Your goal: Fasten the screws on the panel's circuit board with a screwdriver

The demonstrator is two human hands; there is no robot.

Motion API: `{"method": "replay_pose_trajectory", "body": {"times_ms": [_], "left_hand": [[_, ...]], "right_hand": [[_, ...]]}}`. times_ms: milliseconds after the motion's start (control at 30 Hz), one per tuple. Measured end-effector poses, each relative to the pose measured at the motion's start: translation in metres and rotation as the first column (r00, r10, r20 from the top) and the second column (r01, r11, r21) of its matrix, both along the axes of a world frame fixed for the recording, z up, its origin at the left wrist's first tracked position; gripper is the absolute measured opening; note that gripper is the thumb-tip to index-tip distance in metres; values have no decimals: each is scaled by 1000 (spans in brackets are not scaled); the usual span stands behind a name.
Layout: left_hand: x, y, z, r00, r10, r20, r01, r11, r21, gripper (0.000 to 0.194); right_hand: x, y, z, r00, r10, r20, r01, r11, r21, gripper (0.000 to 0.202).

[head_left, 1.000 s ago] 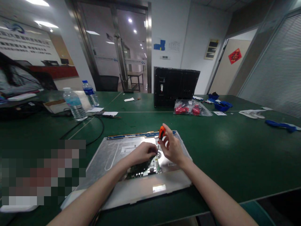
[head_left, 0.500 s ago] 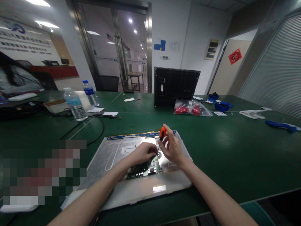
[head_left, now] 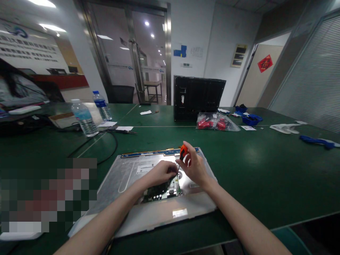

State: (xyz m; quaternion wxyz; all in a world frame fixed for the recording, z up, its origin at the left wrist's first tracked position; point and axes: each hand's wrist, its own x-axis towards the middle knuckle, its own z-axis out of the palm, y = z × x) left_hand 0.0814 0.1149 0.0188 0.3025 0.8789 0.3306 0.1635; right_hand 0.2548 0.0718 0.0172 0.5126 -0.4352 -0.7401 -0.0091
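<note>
My right hand (head_left: 195,166) grips an orange and black screwdriver (head_left: 183,151), its thin shaft pointing down at the corner of a green circuit board (head_left: 162,190). Close beside the tip, my left hand (head_left: 165,171) has its fingers pinched together at the board's upper edge; whatever they hold, if anything, is hidden. The board is set on the metal back of a flat display panel (head_left: 132,175), which lies on the table. Along the panel's far edge runs a narrow blue circuit strip (head_left: 148,153).
The green table (head_left: 255,170) carries two water bottles (head_left: 84,118) at the left with a black cable (head_left: 115,143). A black monitor housing (head_left: 199,99) stands behind, a bag of red parts (head_left: 216,123) before it. Blue trays (head_left: 251,120) and gloves (head_left: 284,128) lie right.
The screwdriver's handle and my right fingers have shifted very slightly. My left hand and the panel stay in place.
</note>
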Motion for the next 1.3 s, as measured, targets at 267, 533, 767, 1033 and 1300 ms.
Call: {"method": "replay_pose_trajectory", "body": {"times_ms": [267,533,767,1033,1300], "left_hand": [[0,0,-1,1000,-15,-2,15,1000,-9,17],[0,0,1,1000,1,-17,-1,1000,0,15],[0,0,1,1000,-4,-15,4,1000,-8,15],[1,-1,2,1000,-2,-12,2,1000,-6,14],[0,-2,2,1000,-1,-3,1,1000,-3,14]], "right_hand": [[-1,-4,3,997,69,-45,-72,995,-64,70],[-1,-1,2,1000,18,3,-18,1000,-18,76],[0,-3,2,999,42,-5,-42,999,-29,73],[-1,-4,3,998,61,-26,-62,997,-38,74],[0,-1,0,1000,30,3,-30,1000,3,73]]}}
